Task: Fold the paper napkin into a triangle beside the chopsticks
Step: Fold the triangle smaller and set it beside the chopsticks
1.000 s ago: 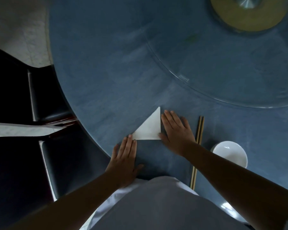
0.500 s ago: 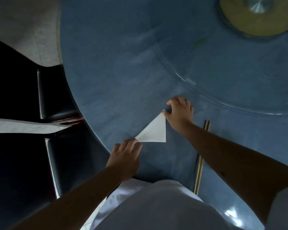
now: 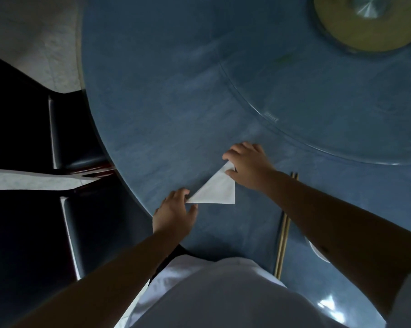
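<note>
1. The paper napkin (image 3: 217, 189) was lying folded as a triangle on the blue table (image 3: 164, 102), just left of the chopsticks (image 3: 285, 223); its far tip was pinched by the right hand (image 3: 248, 165), its left tip by the left hand (image 3: 173, 213).
2. Probable risk: uneven tugging could've opened the fold or skewed it; a slide right might've bumped the chopsticks.
3. The long edge ran diagonally from near-left to far-right; the square corner pointed near-right.

Both bare forearms are stretched forward; the left hand (image 3: 173, 213) is curled with fingers pinched, the right hand (image 3: 248, 165) likewise.
</note>
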Demonstrator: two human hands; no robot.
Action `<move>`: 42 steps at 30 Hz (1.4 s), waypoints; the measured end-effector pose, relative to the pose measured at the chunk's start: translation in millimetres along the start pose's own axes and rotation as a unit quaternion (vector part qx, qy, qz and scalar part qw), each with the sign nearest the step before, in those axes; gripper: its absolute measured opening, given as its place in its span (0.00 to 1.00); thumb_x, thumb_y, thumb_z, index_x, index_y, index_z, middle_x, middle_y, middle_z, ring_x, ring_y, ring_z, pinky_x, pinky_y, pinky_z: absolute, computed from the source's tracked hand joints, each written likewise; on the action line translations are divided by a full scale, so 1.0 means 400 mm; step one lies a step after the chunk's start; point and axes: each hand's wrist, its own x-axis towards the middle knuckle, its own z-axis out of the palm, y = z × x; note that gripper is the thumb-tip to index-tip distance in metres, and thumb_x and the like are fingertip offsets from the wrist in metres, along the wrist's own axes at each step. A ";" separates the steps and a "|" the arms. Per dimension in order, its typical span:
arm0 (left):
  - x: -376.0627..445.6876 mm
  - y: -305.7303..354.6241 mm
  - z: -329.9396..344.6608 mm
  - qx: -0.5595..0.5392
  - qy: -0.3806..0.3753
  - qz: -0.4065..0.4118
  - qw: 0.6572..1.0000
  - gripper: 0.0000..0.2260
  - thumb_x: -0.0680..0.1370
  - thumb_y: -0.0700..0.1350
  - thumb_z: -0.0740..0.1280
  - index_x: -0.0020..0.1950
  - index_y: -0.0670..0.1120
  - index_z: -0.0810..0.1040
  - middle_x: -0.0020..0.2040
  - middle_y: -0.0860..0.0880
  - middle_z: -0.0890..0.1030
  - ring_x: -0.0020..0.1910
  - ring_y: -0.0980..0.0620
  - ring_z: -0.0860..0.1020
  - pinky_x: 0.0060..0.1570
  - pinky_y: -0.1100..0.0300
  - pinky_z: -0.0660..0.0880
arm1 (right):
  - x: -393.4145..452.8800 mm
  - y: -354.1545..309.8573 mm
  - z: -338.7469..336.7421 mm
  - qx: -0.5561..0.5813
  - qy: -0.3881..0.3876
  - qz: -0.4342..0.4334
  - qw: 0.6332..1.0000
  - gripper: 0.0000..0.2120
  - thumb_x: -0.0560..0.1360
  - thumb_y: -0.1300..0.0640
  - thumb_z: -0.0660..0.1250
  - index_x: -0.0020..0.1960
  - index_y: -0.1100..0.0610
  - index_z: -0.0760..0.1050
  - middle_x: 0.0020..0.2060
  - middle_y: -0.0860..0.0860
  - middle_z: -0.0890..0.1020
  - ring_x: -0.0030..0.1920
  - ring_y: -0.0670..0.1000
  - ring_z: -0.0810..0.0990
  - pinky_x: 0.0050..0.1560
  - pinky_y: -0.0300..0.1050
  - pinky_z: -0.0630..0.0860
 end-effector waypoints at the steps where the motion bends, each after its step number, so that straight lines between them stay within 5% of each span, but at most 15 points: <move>1: 0.006 0.003 0.002 -0.001 0.002 -0.002 1.000 0.13 0.73 0.54 0.66 0.55 0.52 0.75 0.51 0.51 0.78 0.49 0.47 0.78 0.48 0.49 0.75 | 0.003 -0.002 -0.002 -0.006 -0.008 -0.003 1.000 0.15 0.68 0.50 0.70 0.54 0.52 0.77 0.52 0.52 0.78 0.57 0.58 0.73 0.56 0.53 0.65; 7: 0.025 0.010 0.013 -0.035 0.005 0.000 0.999 0.06 0.72 0.50 0.69 0.40 0.52 0.72 0.42 0.51 0.75 0.41 0.46 0.77 0.39 0.55 0.74 | 0.004 0.001 -0.009 -0.005 -0.015 -0.024 1.000 0.09 0.68 0.51 0.69 0.46 0.53 0.77 0.51 0.52 0.76 0.55 0.58 0.72 0.54 0.52 0.66; 15: 0.046 0.019 0.010 -0.103 -0.049 -0.102 0.988 0.13 0.70 0.56 0.72 0.45 0.52 0.71 0.37 0.56 0.74 0.34 0.59 0.72 0.29 0.65 0.65 | 0.011 0.009 -0.005 0.002 -0.038 -0.015 0.999 0.16 0.70 0.48 0.67 0.56 0.51 0.74 0.53 0.52 0.78 0.59 0.57 0.70 0.56 0.51 0.64; 19: 0.063 0.027 0.002 -0.104 -0.092 -0.103 0.985 0.16 0.71 0.52 0.70 0.30 0.46 0.69 0.26 0.52 0.69 0.27 0.53 0.69 0.25 0.60 0.61 | 0.008 0.014 -0.003 0.027 -0.032 -0.011 0.999 0.14 0.70 0.49 0.68 0.53 0.51 0.75 0.52 0.52 0.76 0.58 0.56 0.69 0.55 0.50 0.63; 25: 0.042 0.058 -0.017 -0.179 -0.066 -0.128 0.973 0.11 0.68 0.51 0.68 0.33 0.45 0.71 0.28 0.49 0.72 0.29 0.50 0.70 0.29 0.58 0.63 | 0.000 0.007 -0.005 0.079 -0.029 0.024 0.996 0.23 0.68 0.47 0.70 0.62 0.49 0.73 0.63 0.51 0.72 0.65 0.57 0.65 0.60 0.52 0.61; 28: 0.024 0.074 -0.033 -0.166 -0.054 -0.053 0.983 0.05 0.71 0.49 0.70 0.41 0.48 0.77 0.32 0.54 0.77 0.33 0.55 0.74 0.31 0.64 0.67 | 0.006 -0.014 -0.026 0.056 -0.127 -0.022 0.990 0.34 0.65 0.44 0.72 0.69 0.41 0.65 0.74 0.47 0.61 0.73 0.55 0.54 0.66 0.57 0.56; 31: 0.006 0.097 -0.059 -0.153 -0.061 0.051 0.985 0.05 0.72 0.46 0.70 0.46 0.48 0.79 0.38 0.55 0.80 0.35 0.58 0.77 0.34 0.68 0.69 | 0.009 -0.032 -0.053 -0.001 -0.247 -0.082 0.966 0.31 0.65 0.45 0.73 0.66 0.36 0.68 0.76 0.43 0.55 0.75 0.53 0.44 0.68 0.67 0.47; 34: -0.008 0.124 -0.094 -0.172 -0.076 0.115 0.975 0.08 0.70 0.47 0.66 0.46 0.46 0.79 0.36 0.47 0.81 0.31 0.49 0.77 0.32 0.59 0.71 | -0.002 -0.040 -0.087 0.017 -0.271 -0.092 0.958 0.18 0.68 0.46 0.72 0.58 0.41 0.76 0.73 0.39 0.63 0.76 0.49 0.46 0.68 0.65 0.43; 37: -0.015 0.147 -0.121 -0.231 -0.080 0.103 0.964 0.04 0.69 0.44 0.66 0.43 0.49 0.78 0.31 0.49 0.79 0.24 0.57 0.72 0.25 0.64 0.67 | -0.033 -0.040 -0.125 0.066 -0.250 -0.083 0.962 0.11 0.70 0.47 0.71 0.52 0.47 0.79 0.63 0.42 0.77 0.71 0.48 0.62 0.67 0.57 0.52; 39: -0.014 0.165 -0.136 -0.311 -0.086 0.075 0.944 0.03 0.69 0.42 0.65 0.40 0.49 0.77 0.32 0.50 0.79 0.28 0.56 0.72 0.29 0.62 0.68 | -0.066 -0.040 -0.147 0.114 -0.202 -0.092 0.968 0.09 0.71 0.49 0.70 0.49 0.50 0.80 0.51 0.48 0.83 0.57 0.50 0.77 0.57 0.49 0.66; 42: -0.010 0.193 -0.162 -0.447 -0.087 0.053 0.889 0.04 0.69 0.39 0.64 0.36 0.48 0.73 0.39 0.32 0.76 0.39 0.46 0.73 0.41 0.51 0.67 | -0.132 -0.056 -0.170 0.209 -0.154 -0.066 0.963 0.08 0.72 0.50 0.69 0.44 0.55 0.79 0.36 0.49 0.80 0.40 0.48 0.77 0.39 0.41 0.67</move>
